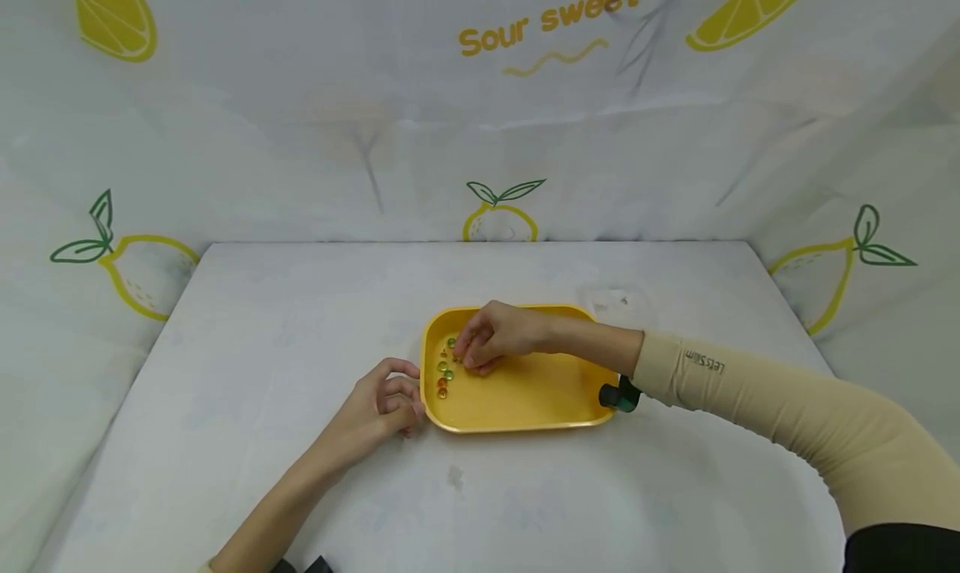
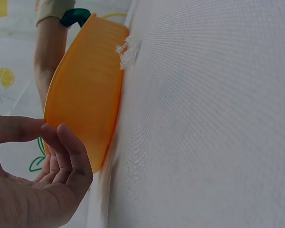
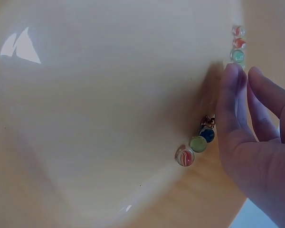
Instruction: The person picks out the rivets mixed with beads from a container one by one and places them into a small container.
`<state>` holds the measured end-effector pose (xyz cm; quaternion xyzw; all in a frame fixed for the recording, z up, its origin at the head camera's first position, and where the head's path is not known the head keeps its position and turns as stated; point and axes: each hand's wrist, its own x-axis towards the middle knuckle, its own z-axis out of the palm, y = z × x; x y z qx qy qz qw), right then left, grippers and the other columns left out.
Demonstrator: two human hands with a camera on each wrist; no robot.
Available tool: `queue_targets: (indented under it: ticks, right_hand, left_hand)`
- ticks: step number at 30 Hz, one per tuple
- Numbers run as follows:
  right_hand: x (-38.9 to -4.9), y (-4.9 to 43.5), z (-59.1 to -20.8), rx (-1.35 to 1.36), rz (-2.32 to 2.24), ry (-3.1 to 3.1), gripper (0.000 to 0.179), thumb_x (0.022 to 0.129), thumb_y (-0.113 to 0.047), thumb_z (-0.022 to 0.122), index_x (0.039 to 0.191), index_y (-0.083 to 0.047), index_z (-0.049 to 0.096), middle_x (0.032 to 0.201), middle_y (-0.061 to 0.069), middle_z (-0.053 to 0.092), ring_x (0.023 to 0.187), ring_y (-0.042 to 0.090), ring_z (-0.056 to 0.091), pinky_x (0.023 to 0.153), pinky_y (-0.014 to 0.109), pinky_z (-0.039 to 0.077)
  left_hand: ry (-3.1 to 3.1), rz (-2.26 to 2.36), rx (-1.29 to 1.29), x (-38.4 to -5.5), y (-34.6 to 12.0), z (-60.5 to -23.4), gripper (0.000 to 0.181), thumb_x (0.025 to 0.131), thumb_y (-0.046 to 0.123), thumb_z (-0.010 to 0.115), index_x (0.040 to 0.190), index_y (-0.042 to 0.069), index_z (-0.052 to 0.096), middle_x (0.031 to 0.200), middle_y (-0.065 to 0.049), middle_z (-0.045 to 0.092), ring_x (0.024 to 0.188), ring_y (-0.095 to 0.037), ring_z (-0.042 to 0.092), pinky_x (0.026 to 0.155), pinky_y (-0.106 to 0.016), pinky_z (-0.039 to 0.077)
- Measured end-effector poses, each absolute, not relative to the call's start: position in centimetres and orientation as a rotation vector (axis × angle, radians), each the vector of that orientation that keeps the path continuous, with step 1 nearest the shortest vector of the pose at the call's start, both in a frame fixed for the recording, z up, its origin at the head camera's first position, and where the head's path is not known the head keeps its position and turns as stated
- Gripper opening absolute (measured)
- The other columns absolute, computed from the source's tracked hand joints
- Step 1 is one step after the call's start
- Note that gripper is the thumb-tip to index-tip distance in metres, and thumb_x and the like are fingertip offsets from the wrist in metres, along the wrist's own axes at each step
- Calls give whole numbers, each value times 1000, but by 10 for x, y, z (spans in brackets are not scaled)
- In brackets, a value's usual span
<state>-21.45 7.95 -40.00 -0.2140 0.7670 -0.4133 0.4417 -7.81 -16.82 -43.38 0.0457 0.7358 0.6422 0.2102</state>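
Glass marbles [image 3: 198, 144] nr R hand [image 1: 506, 336]

White glare marks the tray [image 3: 109, 114] in the washed-out right wrist view.

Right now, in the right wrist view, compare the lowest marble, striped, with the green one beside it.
The striped marble shows red and white bands; the green marble looks plainer. The striped marble ends the row; the green marble sits between it and a blue marble. Both look round and glassy.
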Motion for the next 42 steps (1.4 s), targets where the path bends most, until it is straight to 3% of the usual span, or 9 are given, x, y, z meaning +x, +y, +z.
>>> queue_targets:
  ticks: [17,31,42]
  right_hand:
    - [-213,76,-400,-603,-910,1919,27,102,4,67,128,10,70,115,21,79,92,10,72,90,33,67]
    - [-213,75,-400,-662,-836,1988,15,100,6,67,113,11,74,96,14,78,80,9,69,80,28,67]
    - [-217,82,-392,-661,-888,1960,16,101,1,71,114,9,76,101,18,81,82,10,75,84,34,68]
  left_hand:
    - [2055,1777,124,-79,-168,-433,50,94,3,65,138,-4,43,96,-7,63,74,-15,64,69,-26,58]
    - [2061,1771,131,-79,-167,-435,50,94,3,65,138,-4,43,95,-7,63,73,-14,63,69,-26,58]
    - [2069,1759,118,-80,-167,-435,50,93,2,65,138,-3,43,95,-7,64,74,-15,64,69,-26,58]
